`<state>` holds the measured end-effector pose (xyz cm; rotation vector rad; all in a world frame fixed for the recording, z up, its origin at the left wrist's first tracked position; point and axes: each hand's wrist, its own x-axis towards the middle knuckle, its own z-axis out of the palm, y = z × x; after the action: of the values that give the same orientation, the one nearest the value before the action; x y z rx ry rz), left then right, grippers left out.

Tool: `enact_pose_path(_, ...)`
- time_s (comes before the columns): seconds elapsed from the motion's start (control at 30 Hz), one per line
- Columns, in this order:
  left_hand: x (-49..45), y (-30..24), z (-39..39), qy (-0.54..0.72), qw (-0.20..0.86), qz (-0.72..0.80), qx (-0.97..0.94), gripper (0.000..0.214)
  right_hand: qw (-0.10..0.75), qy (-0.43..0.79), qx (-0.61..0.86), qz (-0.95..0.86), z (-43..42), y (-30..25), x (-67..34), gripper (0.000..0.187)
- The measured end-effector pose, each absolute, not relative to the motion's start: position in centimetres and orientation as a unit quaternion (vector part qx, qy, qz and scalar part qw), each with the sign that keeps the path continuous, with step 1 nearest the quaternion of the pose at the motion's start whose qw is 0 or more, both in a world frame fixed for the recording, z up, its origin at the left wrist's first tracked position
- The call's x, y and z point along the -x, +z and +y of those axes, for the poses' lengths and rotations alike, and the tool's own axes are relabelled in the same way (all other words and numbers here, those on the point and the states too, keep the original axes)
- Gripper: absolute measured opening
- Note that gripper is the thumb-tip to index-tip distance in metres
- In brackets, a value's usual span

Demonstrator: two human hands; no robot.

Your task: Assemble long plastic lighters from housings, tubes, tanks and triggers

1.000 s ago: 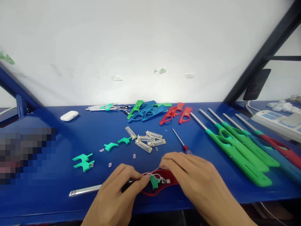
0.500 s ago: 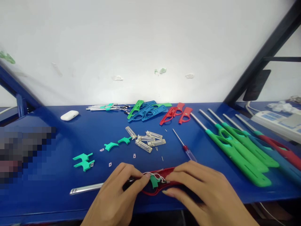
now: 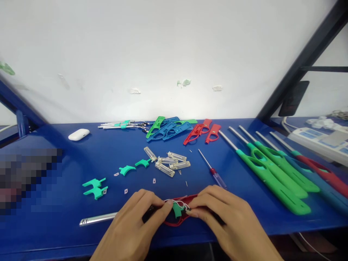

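Note:
A half-open red lighter shell (image 3: 181, 213) with a long metal nozzle (image 3: 98, 219) lies near the front edge of the blue bench (image 3: 54, 224). A teal trigger (image 3: 177, 210) and thin white wires sit inside it. My left hand (image 3: 137, 224) is closed around the shell's neck, thumb and forefinger pinched by the trigger. My right hand (image 3: 225, 217) covers the shell's right end, its fingertips pressed on the wires beside the trigger.
Clear fuel tanks (image 3: 167, 163), teal triggers (image 3: 95, 187), small metal bits and a red-handled screwdriver (image 3: 213, 169) lie mid-bench. Blue, green and red shell halves (image 3: 174, 129) and nozzles are at the back. Several finished green and red lighters (image 3: 272, 172) lie right. White earbud case (image 3: 78, 134) back left.
My right hand slid down from above the red shell onto its right end and then drew its fingertips in towards the trigger and wires. My left hand kept its grip.

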<state>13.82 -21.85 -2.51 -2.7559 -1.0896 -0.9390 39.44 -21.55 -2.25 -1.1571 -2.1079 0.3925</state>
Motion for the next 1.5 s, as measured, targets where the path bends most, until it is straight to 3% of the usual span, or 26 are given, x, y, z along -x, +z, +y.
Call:
enact_pose_path(0.2,-14.2,-1.0,-21.6,-0.260,0.034,-0.332,0.906,0.034,0.369,0.143,0.454,-0.798,-21.7,-2.4,-39.0,0.038)
enact_pose_path(0.47,-15.0,-0.2,-21.2,-0.259,0.043,-0.314,0.912,0.035,0.335,0.176,0.490,-0.786,-22.0,-1.6,-38.8,0.021)
enact_pose_path(0.7,-14.4,-0.8,-21.2,-0.260,0.032,-0.311,0.913,0.039,0.319,0.126,0.489,-0.802,-21.7,-1.0,-37.8,0.016)
enact_pose_path(1.03,-14.4,-0.9,-21.3,-0.266,0.027,-0.318,0.910,0.036,0.364,0.207,0.512,-0.750,-21.8,-0.9,-37.3,0.022)
enact_pose_path(1.27,-14.6,-0.8,-21.2,-0.280,0.037,-0.319,0.905,0.036,0.380,0.213,0.494,-0.753,-21.8,-1.3,-37.8,0.015)
enact_pose_path(1.37,-14.9,-0.5,-21.2,-0.288,0.063,-0.312,0.903,0.035,0.363,0.251,0.487,-0.754,-22.0,-1.1,-39.0,0.008)
enact_pose_path(1.5,-15.1,-0.3,-21.0,-0.289,0.072,-0.309,0.903,0.033,0.350,0.249,0.458,-0.779,-21.9,-1.2,-39.9,0.013)
